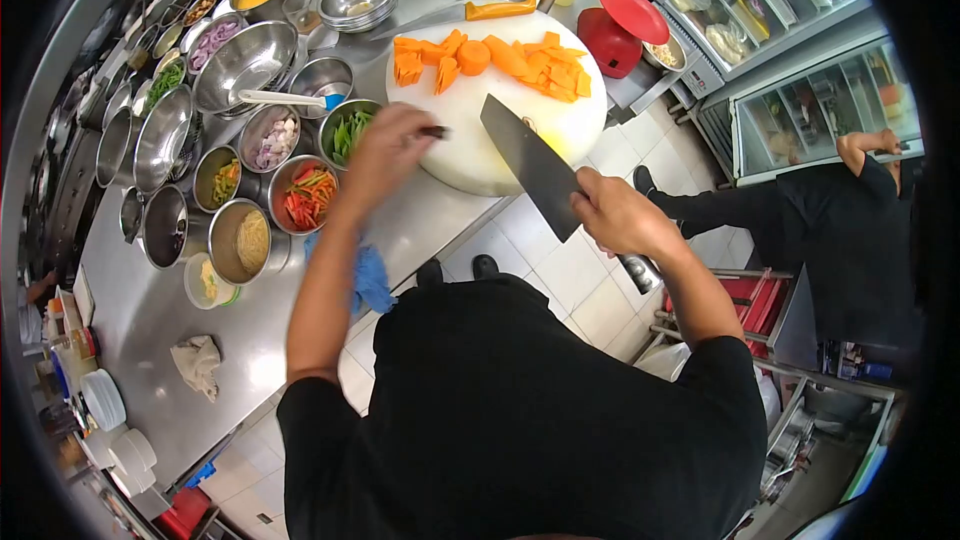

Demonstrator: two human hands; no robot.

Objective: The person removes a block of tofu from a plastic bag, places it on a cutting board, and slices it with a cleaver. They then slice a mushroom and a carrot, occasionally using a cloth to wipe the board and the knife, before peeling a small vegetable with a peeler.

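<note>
My right hand (615, 210) grips a large cleaver (530, 160), its dark blade over the near right edge of the round white cutting board (460, 130). My left hand (395, 145) is at the board's left edge, slightly blurred, with a small dark piece (434, 131) between its fingertips. Cut orange carrot pieces (555, 68) and a thick carrot chunk (473, 57) lie along the far side of the board. Behind them rests a knife with an orange handle (500, 9). A bowl of green pieces (348, 135) stands just beyond my left hand.
Metal bowls with red strips (306, 196), noodle-like strands (240, 242) and chopped onion (270, 138) crowd the left. A blue cloth (372, 280) hangs at the counter edge. A red scale (610, 40) stands right of the board. Another person (840, 230) reaches toward an open fridge.
</note>
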